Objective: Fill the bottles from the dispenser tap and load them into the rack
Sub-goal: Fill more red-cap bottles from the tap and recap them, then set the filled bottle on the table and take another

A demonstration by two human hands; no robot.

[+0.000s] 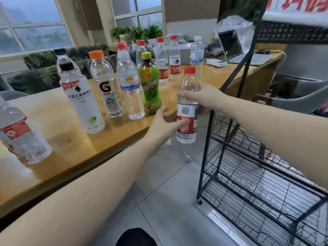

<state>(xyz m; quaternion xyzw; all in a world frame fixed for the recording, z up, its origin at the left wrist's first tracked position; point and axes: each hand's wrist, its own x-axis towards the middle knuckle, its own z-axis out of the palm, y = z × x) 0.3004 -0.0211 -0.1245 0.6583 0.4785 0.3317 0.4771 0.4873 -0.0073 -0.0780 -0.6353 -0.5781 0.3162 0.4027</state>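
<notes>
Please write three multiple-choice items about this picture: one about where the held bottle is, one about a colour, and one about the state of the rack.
1. Where is the red-capped bottle that the right hand grips?
A. On the wooden table
B. In the air between the wooden table and the wire rack
C. On a rack shelf

2. What colour is the cap of the green bottle?
A. Yellow
B. Blue
C. White

3. What do the visible rack shelves hold?
A. Many bottles
B. One bottle
C. No bottles

Answers:
1 B: the bottle hangs past the table edge, above the floor, and the left hand touches its label.
2 A: its cap is yellow.
3 C: only bare wire shows on the shelves.
</notes>
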